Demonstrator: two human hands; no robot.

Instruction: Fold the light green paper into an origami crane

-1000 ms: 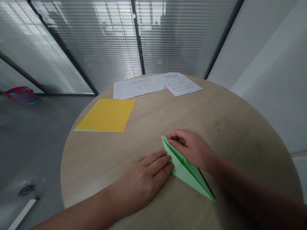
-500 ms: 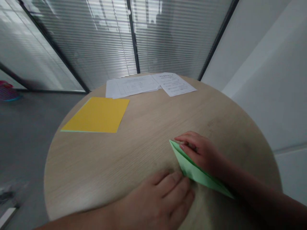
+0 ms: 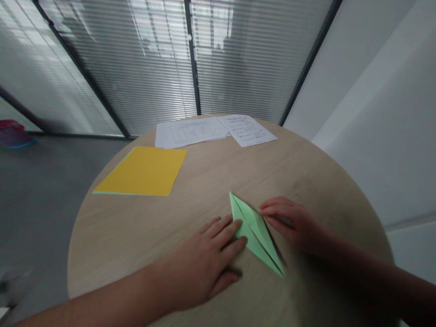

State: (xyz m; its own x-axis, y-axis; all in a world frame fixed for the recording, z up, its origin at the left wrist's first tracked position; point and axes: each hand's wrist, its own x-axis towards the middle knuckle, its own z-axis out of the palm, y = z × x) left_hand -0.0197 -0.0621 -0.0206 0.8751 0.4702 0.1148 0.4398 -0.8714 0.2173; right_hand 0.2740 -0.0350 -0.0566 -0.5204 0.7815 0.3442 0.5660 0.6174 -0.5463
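Note:
A light green sheet of origami paper (image 3: 251, 221), folded into a long narrow diamond with a slit along its middle, lies on the table in front of me. My left hand (image 3: 213, 254) rests with its fingers spread, the fingertips pressing on the left edge of the paper. At the right corner of the diamond, my right hand (image 3: 289, 220) has thumb and fingers closed together, pinching the paper's edge. The right side of the paper appears slightly raised and casts a shadow.
The round wooden table (image 3: 136, 227) carries a stack of yellow paper (image 3: 143, 171) with a green edge at the left. Printed white sheets (image 3: 194, 131) lie at its far edge. Behind are window blinds (image 3: 136, 81); a pink and blue basket (image 3: 15, 134) stands on the floor.
The green paper has turned over or opened out from a tilted pose to flat, its slit side showing. My left hand has spread its fingers onto the paper; my right hand has shifted to its right corner.

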